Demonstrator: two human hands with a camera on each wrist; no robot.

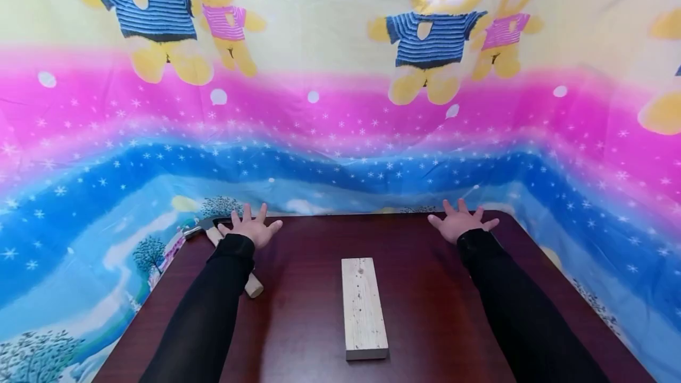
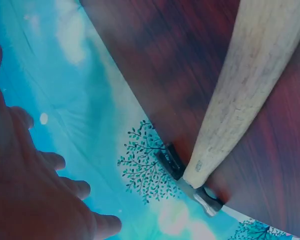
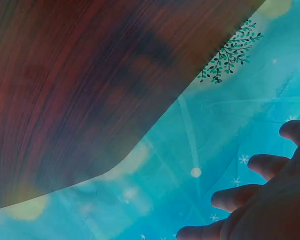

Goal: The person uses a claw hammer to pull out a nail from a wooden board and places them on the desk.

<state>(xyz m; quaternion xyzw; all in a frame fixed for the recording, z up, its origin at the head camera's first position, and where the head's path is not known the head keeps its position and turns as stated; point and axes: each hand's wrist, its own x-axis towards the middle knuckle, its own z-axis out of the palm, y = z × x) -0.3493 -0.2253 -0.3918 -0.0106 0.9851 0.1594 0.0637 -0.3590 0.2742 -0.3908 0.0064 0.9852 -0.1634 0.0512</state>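
The left hand (image 1: 251,231) is spread wide and free — a hammer (image 2: 238,107) lies just beside it, running below the sleeve (image 1: 210,294). The right hand (image 1: 460,223) is equally splayed. Between them — though set back — a wooden block (image 1: 364,306) rests on the table (image 1: 308,276).

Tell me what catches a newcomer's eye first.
The bright cloth printed with yellow teddy bears, filling the background, would probably win. Next comes the pale rectangular wooden block on the dark red-brown table, the bare left hand and right hand spread beyond it. The wooden-handled metal hammer lies far left, partly behind a black sleeve.
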